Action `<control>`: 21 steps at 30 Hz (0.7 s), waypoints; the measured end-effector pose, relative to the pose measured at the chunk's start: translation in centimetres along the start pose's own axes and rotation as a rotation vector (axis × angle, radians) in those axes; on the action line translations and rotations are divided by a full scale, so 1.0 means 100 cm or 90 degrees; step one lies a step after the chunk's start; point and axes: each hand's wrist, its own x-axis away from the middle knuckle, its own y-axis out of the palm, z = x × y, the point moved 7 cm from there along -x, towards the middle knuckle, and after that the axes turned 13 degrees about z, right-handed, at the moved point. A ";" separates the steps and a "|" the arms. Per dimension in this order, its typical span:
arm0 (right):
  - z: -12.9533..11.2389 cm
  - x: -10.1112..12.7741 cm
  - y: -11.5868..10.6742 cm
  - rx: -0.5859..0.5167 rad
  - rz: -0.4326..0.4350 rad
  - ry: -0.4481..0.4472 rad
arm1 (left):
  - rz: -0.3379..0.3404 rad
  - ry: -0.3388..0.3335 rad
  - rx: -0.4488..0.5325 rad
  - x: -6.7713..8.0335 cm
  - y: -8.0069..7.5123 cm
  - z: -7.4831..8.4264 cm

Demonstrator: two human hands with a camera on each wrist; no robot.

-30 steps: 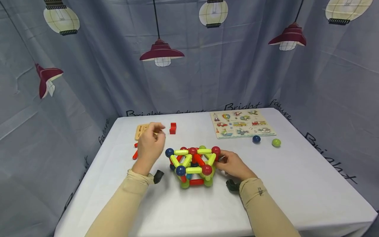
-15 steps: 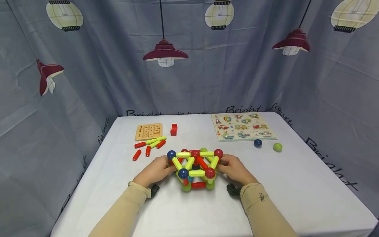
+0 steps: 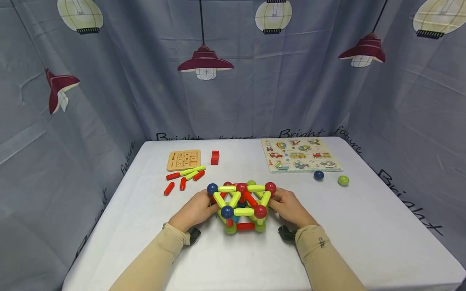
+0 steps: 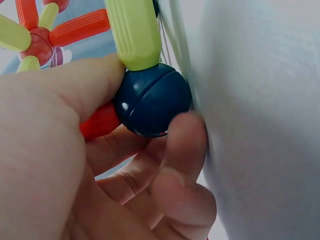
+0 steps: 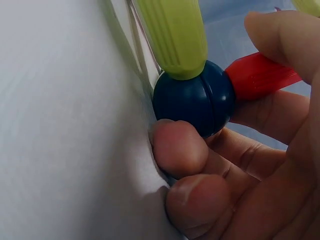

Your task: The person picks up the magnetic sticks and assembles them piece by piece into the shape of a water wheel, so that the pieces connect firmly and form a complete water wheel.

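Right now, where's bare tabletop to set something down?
Free: near edge in front of the rod-and-ball structure, and the right side below the loose blue ball and green ball. Crowded: back left around the loose red and green rods.

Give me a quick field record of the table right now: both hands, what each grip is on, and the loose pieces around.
left hand: grips the left end of the ball-and-rod structure, fingers curled round a dark blue ball
right hand: grips the right end, fingers round another dark blue ball
structure: rests on the white table, between the hands
loose rods: red and yellow-green, behind the left hand
number board: far left, red block beside it
picture puzzle: far right
loose balls: blue ball and green ball, near the puzzle
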 end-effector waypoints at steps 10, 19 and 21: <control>-0.009 -0.012 0.010 0.090 0.002 0.038 | -0.007 -0.109 0.106 -0.015 0.007 -0.006; -0.012 -0.021 0.013 0.091 -0.041 0.051 | -0.020 -0.103 0.097 -0.019 0.002 -0.005; -0.014 -0.024 0.012 0.083 -0.041 0.042 | -0.013 -0.097 0.090 -0.020 -0.001 -0.005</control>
